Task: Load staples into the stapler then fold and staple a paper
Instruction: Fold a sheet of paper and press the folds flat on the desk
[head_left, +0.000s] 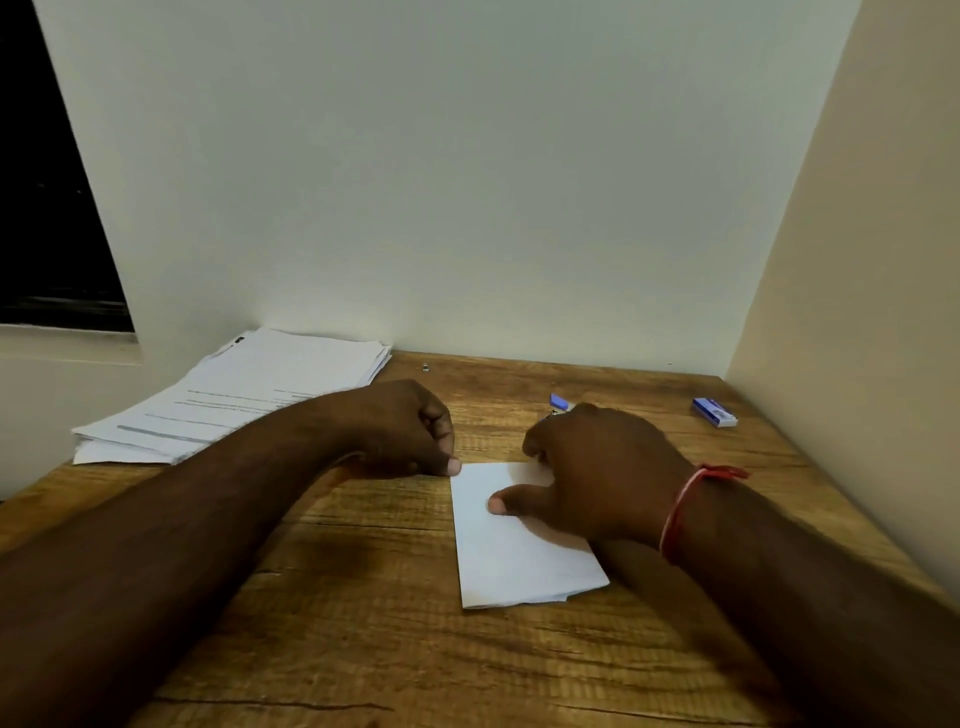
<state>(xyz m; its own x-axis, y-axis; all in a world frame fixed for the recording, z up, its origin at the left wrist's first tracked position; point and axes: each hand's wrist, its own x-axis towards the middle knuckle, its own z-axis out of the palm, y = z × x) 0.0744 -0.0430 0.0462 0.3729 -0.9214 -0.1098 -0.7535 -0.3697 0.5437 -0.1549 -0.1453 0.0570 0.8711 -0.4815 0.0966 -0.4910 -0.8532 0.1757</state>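
- A folded paper (519, 566), white and several layers thick, lies flat on the wooden table (363, 597), a little right of centre and close to the person.
- The left hand (405, 431) rests on the table just left of the paper's far corner. Its fingers are curled into a loose fist with nothing seen inside it, and the thumb tip touches that corner.
- The right hand (602, 478) lies on the far half of the paper. Its thumb is stretched out flat and presses down on the sheet. The fingers bend down over the far edge with their tips hidden, so I cannot tell whether they grip anything.
- A red thread band (680, 514) circles the right wrist.
- The stapler (558, 401) shows only as a blue end with a bit of metal, just beyond the right knuckles. Whether the fingers touch it cannot be seen.
- A blue and white staple box (714, 412) lies on the table's far right, well apart from both hands.
- A stack of printed sheets (234, 400) sits at the far left corner and overhangs the table's left edge.
- A tiny dark object (426, 367), too small to name, lies near the back wall.
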